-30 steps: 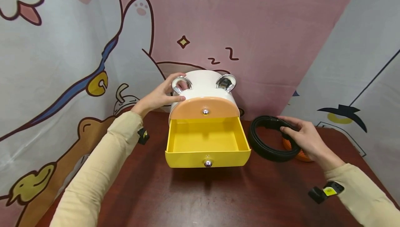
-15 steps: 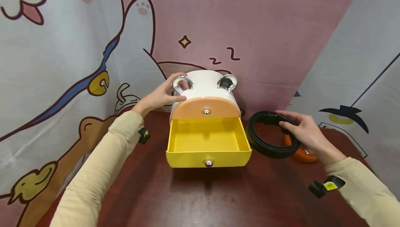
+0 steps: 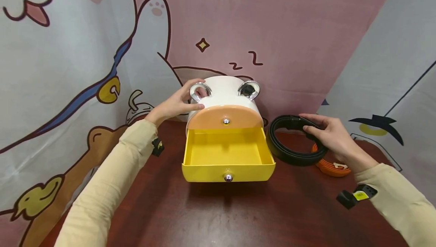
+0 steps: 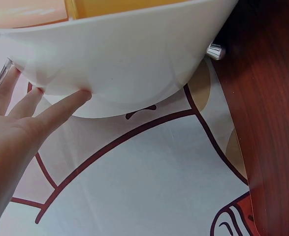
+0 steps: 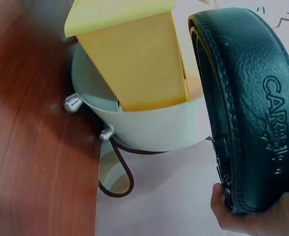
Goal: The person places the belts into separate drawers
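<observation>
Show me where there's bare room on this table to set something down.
The tabletop is bare in front of the yellow drawer, and to its left as far as the left sleeve. The open drawer's floor is bare too. It's crowded right of the drawer, where the right hand holds a black belt near an orange belt.

Pinched in the right hand (image 3: pixel 335 137), a coiled black leather belt (image 3: pixel 296 158) with embossed lettering hangs tilted, its loop stretching from the fingers toward the yellow drawer (image 3: pixel 206 173). That drawer, pulled out, juts from the white cabinet (image 3: pixel 223 91), whose chrome-eared top the left hand (image 3: pixel 175 103) touches.
</observation>
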`<state>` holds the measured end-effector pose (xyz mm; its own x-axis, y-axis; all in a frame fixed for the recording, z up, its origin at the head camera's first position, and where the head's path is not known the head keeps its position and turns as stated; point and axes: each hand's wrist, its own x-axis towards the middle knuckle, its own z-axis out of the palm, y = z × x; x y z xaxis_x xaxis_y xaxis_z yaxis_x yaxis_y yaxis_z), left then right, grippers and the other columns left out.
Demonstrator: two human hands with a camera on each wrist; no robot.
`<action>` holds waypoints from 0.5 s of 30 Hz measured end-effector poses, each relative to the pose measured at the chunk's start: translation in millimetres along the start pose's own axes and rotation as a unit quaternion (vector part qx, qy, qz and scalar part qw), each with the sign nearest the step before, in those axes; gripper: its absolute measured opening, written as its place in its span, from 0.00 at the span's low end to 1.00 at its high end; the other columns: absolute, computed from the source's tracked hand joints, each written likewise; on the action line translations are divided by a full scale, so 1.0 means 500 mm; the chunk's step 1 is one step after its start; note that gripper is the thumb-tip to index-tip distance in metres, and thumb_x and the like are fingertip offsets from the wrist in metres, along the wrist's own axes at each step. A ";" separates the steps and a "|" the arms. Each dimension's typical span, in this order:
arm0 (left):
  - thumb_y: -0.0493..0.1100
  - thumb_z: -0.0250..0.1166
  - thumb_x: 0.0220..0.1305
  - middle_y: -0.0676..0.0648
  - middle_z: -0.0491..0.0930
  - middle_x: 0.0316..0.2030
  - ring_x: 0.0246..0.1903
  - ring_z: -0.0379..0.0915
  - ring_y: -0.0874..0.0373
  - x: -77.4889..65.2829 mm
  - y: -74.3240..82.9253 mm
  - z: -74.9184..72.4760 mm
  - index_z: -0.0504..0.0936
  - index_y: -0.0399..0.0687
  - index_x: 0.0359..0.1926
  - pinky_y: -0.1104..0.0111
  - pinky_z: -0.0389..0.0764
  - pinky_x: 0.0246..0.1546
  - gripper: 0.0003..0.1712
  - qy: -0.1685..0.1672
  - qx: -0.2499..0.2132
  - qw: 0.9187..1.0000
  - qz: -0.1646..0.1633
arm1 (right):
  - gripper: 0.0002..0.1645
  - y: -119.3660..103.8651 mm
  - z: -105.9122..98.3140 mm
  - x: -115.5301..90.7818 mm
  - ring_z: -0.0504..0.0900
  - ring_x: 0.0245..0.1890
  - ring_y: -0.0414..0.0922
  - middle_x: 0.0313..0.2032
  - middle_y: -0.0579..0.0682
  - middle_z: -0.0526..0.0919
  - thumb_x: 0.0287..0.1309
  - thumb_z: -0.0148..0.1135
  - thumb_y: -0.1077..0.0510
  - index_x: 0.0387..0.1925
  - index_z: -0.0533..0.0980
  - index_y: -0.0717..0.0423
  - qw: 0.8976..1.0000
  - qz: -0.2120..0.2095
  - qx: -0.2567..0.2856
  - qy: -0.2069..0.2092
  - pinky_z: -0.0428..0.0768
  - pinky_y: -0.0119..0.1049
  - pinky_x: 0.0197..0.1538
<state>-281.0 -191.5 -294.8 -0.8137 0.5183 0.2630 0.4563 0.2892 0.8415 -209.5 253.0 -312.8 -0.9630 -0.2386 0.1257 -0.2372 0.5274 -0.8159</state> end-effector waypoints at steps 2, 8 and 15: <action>0.32 0.66 0.61 0.39 0.69 0.54 0.55 0.68 0.45 0.003 0.001 0.001 0.51 0.53 0.74 0.52 0.69 0.54 0.46 -0.003 0.000 1.000 0.005 | 0.28 -0.002 0.003 0.001 0.75 0.20 0.43 0.36 0.46 0.83 0.69 0.56 0.55 0.66 0.67 0.61 1.000 0.003 0.010 -0.001 0.73 0.37 0.18; 0.29 0.65 0.61 0.39 0.71 0.49 0.48 0.72 0.47 0.006 -0.004 -0.001 0.52 0.48 0.72 0.60 0.73 0.48 0.44 -0.004 -0.001 0.999 0.034 | 0.27 -0.010 0.019 0.011 0.78 0.27 0.40 0.42 0.46 0.82 0.68 0.58 0.57 0.65 0.68 0.59 0.999 0.000 0.046 -0.006 0.74 0.33 0.21; 0.32 0.66 0.62 0.40 0.72 0.48 0.49 0.72 0.48 0.004 -0.004 -0.001 0.52 0.48 0.72 0.55 0.71 0.51 0.44 -0.006 0.003 0.999 0.035 | 0.26 -0.029 0.048 0.020 0.79 0.33 0.38 0.50 0.51 0.80 0.67 0.58 0.62 0.64 0.68 0.64 0.999 -0.017 0.039 -0.012 0.76 0.31 0.29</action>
<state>-283.6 -191.5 -295.9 -0.7756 0.5469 0.3151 0.5140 0.2576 0.8182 -212.8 223.5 -313.0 -0.9507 -0.2761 0.1413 -0.2584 0.4528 -0.8534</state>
